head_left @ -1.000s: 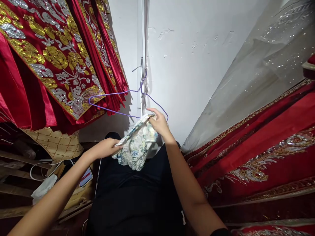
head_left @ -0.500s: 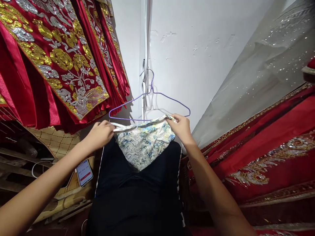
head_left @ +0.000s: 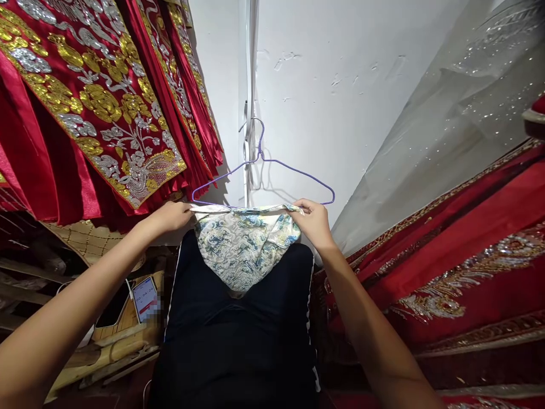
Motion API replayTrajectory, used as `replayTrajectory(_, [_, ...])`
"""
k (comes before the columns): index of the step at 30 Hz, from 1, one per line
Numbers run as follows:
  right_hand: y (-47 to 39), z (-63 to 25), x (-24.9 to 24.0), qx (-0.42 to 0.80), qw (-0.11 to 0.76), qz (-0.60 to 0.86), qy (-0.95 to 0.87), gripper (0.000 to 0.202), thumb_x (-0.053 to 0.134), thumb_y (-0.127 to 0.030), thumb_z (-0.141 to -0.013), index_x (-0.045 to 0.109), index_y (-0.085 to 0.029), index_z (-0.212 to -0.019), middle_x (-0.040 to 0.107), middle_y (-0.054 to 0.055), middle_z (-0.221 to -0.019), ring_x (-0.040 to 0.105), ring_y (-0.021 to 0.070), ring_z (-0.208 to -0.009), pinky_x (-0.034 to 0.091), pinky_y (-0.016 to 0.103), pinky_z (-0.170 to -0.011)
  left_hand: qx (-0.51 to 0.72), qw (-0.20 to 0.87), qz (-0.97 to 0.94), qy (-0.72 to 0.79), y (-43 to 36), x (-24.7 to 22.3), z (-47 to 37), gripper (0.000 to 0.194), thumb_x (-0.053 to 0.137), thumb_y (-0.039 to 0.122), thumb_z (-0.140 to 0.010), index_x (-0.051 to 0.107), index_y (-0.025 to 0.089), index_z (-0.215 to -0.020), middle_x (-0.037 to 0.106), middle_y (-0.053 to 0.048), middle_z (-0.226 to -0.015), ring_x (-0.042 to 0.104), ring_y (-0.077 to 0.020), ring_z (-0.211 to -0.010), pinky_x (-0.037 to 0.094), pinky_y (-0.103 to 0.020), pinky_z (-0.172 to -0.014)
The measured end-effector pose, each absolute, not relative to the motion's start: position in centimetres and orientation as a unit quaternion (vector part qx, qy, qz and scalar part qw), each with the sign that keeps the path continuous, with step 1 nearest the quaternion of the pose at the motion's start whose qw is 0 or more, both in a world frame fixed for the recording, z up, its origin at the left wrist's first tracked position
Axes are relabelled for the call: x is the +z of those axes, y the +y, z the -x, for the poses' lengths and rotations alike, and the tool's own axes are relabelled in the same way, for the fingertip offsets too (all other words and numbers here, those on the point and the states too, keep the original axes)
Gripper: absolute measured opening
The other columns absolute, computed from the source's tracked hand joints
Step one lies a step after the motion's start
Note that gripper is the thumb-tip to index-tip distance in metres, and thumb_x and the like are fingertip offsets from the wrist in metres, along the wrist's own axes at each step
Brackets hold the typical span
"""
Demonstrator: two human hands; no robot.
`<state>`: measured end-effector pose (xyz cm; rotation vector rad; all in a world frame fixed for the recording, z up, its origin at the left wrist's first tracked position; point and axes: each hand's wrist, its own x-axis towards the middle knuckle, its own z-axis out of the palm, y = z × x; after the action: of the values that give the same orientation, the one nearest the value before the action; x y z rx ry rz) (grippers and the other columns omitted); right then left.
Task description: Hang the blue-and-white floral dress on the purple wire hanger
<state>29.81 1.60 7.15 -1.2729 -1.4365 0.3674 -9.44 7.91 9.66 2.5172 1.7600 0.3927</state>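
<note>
A light garment with a blue, grey and yellow floral pattern (head_left: 242, 250) is stretched between my two hands; its exact kind is hard to make out. My left hand (head_left: 174, 216) pinches the left end of its pale top edge. At the opposite end, my right hand (head_left: 313, 221) is closed on the same edge, fingertips curled over the cloth. The lower part of the cloth drapes down in front of my dark clothes (head_left: 238, 346). Just behind the top edge hangs a purple wire hanger (head_left: 293, 170), its lower bar partly hidden by the garment.
Red embroidered garments (head_left: 102, 102) hang at left, and red beaded ones (head_left: 460, 267) at right beside sheer glittery fabric (head_left: 443, 125). Behind the hanger is a white wall (head_left: 315, 57) with a vertical pipe (head_left: 248, 68). A phone (head_left: 145, 298) lies on a wooden surface, lower left.
My left hand has moved slightly left and up. The garment's top edge is now straighter and more level. The hanger appears slightly further right relative to the cloth.
</note>
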Motion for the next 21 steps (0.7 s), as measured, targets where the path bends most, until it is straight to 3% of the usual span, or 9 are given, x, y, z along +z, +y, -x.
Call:
replayTrajectory(5, [1.6,-29.8,7.0,0.189,0.553,0.536,-0.61,0.023,0.071,-0.038,-0.071,0.068,-0.015,-0.074,0.059,0.001,-0.065,0.051,0.0146,-0.06,0.036,0.025,-0.054,0.275,-0.077,-0.828,0.483,6.4,12.7,8.2,0.024,0.042,0.025,-0.088,0.065,0.019,-0.087,0.07,-0.013,-0.099,0.061,-0.0299,-0.096,0.041,-0.044,-0.097])
replayTrajectory(10, [0.9,-29.1,6.8,0.237,0.524,0.488,-0.656,0.016,0.065,-0.029,-0.073,0.071,-0.016,-0.079,0.065,0.003,-0.073,0.057,0.0163,-0.066,0.039,0.026,-0.058,0.361,0.025,-0.838,0.408,7.2,14.8,5.2,0.037,0.039,0.022,-0.092,0.062,0.018,-0.12,0.068,-0.008,-0.116,0.061,-0.0231,-0.104,0.045,-0.035,-0.096])
replayTrajectory(12, [0.1,-29.1,6.8,0.247,0.512,0.476,-0.671,0.024,0.062,-0.025,-0.073,0.074,-0.016,-0.091,0.07,0.006,-0.082,0.062,0.0191,-0.073,0.044,0.028,-0.063,0.374,0.032,-0.84,0.391,8.3,14.4,4.5,0.039,0.04,0.019,-0.09,0.061,0.017,-0.123,0.067,-0.009,-0.117,0.061,-0.0227,-0.105,0.045,-0.034,-0.097])
replayTrajectory(14, [-0.7,-29.5,6.9,0.22,0.524,0.486,-0.664,0.044,0.062,-0.024,-0.073,0.071,-0.018,-0.115,0.07,0.006,-0.082,0.062,0.02,-0.073,0.046,0.031,-0.064,0.382,0.013,-0.842,0.382,9.2,13.8,4.4,0.039,0.041,0.018,-0.09,0.063,0.016,-0.122,0.066,-0.01,-0.117,0.061,-0.0236,-0.106,0.045,-0.034,-0.096])
replayTrajectory(17, [-1.4,-30.8,7.3,0.119,0.59,0.518,-0.607,0.077,0.065,-0.024,-0.071,0.047,-0.021,-0.147,0.067,0.002,-0.073,0.057,0.0179,-0.062,0.047,0.032,-0.06,0.365,-0.014,-0.845,0.391,9.6,13.5,4.9,0.036,0.041,0.019,-0.091,0.065,0.016,-0.118,0.065,-0.011,-0.109,0.06,-0.0246,-0.102,0.046,-0.035,-0.093])
replayTrajectory(19, [-1.1,-32.0,8.0,0.084,0.605,0.534,-0.584,0.077,0.068,-0.026,-0.071,0.048,-0.02,-0.146,0.064,0.0,-0.068,0.053,0.0161,-0.056,0.044,0.031,-0.056,0.353,-0.023,-0.85,0.391,9.5,13.8,5.3,0.035,0.041,0.02,-0.092,0.065,0.017,-0.117,0.062,-0.011,-0.106,0.059,-0.0244,-0.1,0.046,-0.036,-0.093])
replayTrajectory(21, [-0.4,-33.3,9.3,0.126,0.583,0.533,-0.6,0.056,0.071,-0.031,-0.072,0.066,-0.016,-0.125,0.063,0.001,-0.064,0.051,0.0151,-0.053,0.041,0.03,-0.052,0.357,-0.029,-0.851,0.385,9.3,14.3,5.8,0.032,0.042,0.022,-0.093,0.066,0.017,-0.115,0.058,-0.011,-0.109,0.057,-0.024,-0.102,0.045,-0.037,-0.096])
